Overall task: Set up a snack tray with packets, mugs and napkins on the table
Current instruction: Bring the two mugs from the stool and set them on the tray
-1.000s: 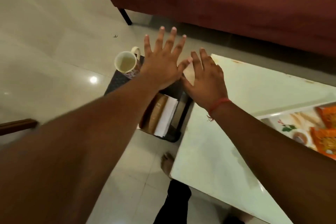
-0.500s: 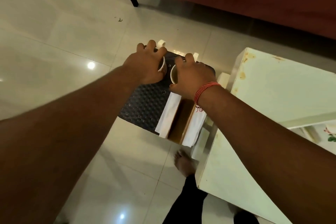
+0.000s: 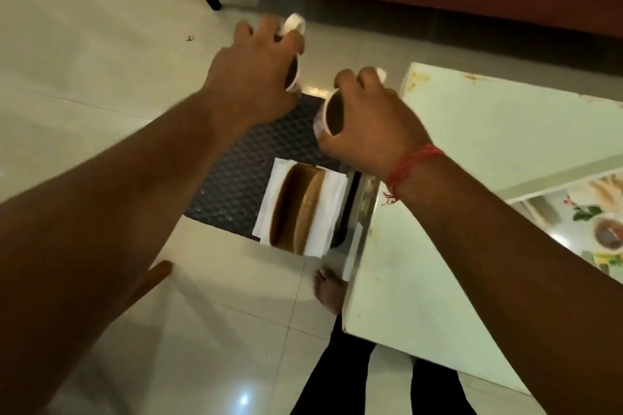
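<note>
While each hand's grip clamps a mug's rim, left mug (image 3: 292, 77) and right mug (image 3: 332, 114) hang beneath.

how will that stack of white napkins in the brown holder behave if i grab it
The napkins look thin and soft, so they'd probably flop and fan apart. They seem light. The holder stands narrow on the dark stool, so it may tip.

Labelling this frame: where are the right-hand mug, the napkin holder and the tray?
Right-hand mug (image 3: 332, 113), head view, dark inside.
Napkin holder (image 3: 298, 209), head view, brown top.
Tray (image 3: 553, 210), head view, printed surface.
</note>
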Demonstrator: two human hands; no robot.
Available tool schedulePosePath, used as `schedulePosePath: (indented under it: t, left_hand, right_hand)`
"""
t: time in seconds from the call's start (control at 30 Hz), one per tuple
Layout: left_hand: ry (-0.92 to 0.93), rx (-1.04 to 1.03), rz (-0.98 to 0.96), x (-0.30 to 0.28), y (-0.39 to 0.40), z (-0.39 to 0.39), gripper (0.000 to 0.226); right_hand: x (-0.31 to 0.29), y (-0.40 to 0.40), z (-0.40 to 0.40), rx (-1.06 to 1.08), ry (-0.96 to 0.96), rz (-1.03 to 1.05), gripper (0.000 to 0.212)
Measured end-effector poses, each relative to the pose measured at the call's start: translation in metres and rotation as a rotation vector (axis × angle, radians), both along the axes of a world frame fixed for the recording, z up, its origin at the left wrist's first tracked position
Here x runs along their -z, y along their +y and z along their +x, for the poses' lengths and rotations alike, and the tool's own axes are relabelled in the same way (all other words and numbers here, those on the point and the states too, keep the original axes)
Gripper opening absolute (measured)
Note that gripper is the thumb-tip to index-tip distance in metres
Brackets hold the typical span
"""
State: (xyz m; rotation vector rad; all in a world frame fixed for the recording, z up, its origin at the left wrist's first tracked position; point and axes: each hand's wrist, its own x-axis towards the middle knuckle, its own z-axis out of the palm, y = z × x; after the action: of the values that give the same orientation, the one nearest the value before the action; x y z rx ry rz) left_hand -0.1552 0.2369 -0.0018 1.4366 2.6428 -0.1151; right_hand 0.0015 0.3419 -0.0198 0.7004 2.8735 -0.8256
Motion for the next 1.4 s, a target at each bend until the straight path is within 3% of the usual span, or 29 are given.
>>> schedulePosePath:
  t: [0.2, 0.47, 0.73, 1.07, 1.4]
  left_hand:
    - [-0.086, 0.132, 0.009, -0.012, 0.100, 0.111, 0.076]
    - [-0.189, 0.292, -0.027, 0.016, 0.190, 0.284, 0.065]
    - [-0.244, 0.392, -0.083, 0.042, 0.255, 0.388, 0.064]
    - [-0.272, 0.396, -0.147, 0.065, 0.283, 0.430, 0.058]
    - [-0.249, 0.440, -0.201, 0.074, 0.286, 0.427, 0.063]
  right_hand:
    - [-0.016, 0.068, 0.122, 0.213, -0.121, -0.002, 0.075]
    - [0.012, 0.131, 0.286, 0.363, -0.280, -0.063, 0.076]
    - [0.040, 0.165, 0.388, 0.462, -0.317, -0.152, 0.086]
    - [0.053, 0.169, 0.425, 0.493, -0.306, -0.147, 0.082]
    - [0.057, 0.167, 0.430, 0.516, -0.290, -0.117, 0.095]
